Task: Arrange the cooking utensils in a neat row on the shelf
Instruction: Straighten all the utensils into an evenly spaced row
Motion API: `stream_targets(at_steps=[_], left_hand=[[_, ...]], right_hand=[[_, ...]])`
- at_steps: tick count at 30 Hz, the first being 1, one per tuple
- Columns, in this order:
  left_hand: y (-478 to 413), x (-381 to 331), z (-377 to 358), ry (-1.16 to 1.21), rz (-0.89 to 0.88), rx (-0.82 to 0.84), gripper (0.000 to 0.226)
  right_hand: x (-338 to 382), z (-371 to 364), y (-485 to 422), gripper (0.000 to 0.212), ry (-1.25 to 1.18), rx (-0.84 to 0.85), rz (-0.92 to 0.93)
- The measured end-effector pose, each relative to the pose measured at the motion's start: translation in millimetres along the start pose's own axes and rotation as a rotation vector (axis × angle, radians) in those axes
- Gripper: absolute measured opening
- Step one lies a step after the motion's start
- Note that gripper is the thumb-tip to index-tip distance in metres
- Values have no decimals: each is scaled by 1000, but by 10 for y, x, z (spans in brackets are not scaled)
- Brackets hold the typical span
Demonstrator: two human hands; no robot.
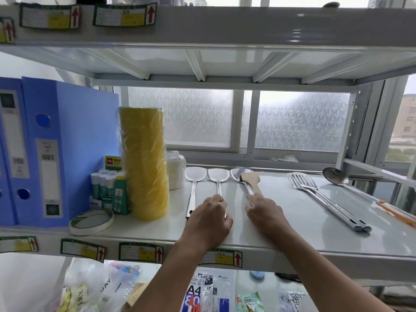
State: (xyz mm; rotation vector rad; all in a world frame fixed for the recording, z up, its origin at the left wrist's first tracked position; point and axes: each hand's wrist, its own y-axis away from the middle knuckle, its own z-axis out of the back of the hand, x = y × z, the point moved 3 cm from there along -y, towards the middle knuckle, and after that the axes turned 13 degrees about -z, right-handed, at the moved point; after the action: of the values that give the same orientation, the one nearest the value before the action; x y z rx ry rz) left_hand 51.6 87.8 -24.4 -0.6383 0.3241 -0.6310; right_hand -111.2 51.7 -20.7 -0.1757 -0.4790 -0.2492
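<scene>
Three steel spatulas lie side by side on the white shelf (292, 212), heads pointing away: the first steel spatula (193, 176), the second steel spatula (218, 176) and the third steel spatula (238, 174). A wooden spatula (251, 180) rests on the third one. My left hand (210, 219) covers the second spatula's handle. My right hand (265, 213) lies over the handles of the third steel spatula and the wooden one. At the right lie two slotted turners (304, 182), stacked, and a ladle (335, 175) with an orange-tipped handle.
Blue binders (45, 149) stand at the left. A tall yellow tape stack (145, 163), glue sticks (105, 188), a white tape roll (91, 221) and stacked white cups (176, 170) sit beside the spatulas. The upper shelf (225, 25) hangs overhead. Packaged goods fill the lower shelf.
</scene>
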Motion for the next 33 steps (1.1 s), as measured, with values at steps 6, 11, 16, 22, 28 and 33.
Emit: stream_targets(at_steps=[6,11,16,22,28,33], left_hand=[[-6,-5,-2,-5,3,5,39],[-13,4,-2,-12,11,20,40],[-11,-15,9,-5,12,13,42],[-8,-12,10,-5,11,20,41],[-7,-8,8,-3,15,30,41],[-9,-3,2,2,14,19,40]], right_hand=[[15,5,8,46,4,1,11],[14,13,17,52,5,11,7],[12,2,6,47,15,10,12],[13,-11,-11,50,7,21,7],[13,-8,1,49,9,21,17],[19,-9,2,48,16,23,32]])
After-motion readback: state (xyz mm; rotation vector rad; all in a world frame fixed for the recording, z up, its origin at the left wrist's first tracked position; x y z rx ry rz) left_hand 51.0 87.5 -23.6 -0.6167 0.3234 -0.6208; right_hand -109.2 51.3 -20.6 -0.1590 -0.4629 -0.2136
